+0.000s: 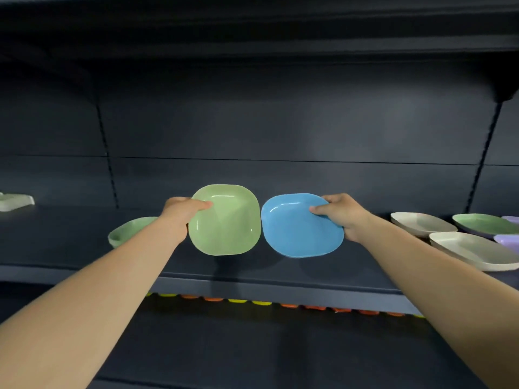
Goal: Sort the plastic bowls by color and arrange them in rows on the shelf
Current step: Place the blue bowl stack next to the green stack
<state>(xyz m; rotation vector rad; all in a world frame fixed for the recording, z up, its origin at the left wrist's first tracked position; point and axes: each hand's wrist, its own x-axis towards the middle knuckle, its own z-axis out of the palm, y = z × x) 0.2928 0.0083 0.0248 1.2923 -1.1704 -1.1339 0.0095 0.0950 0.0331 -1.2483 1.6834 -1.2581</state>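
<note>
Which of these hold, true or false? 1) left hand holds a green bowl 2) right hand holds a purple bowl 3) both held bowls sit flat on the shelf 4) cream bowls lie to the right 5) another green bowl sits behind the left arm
1) The left hand holds the green bowl: true.
2) False: the right hand holds a blue bowl.
3) False: both are tilted toward the camera, held above the shelf.
4) True: cream bowls lie at right.
5) True: a second green bowl sits there.
</note>
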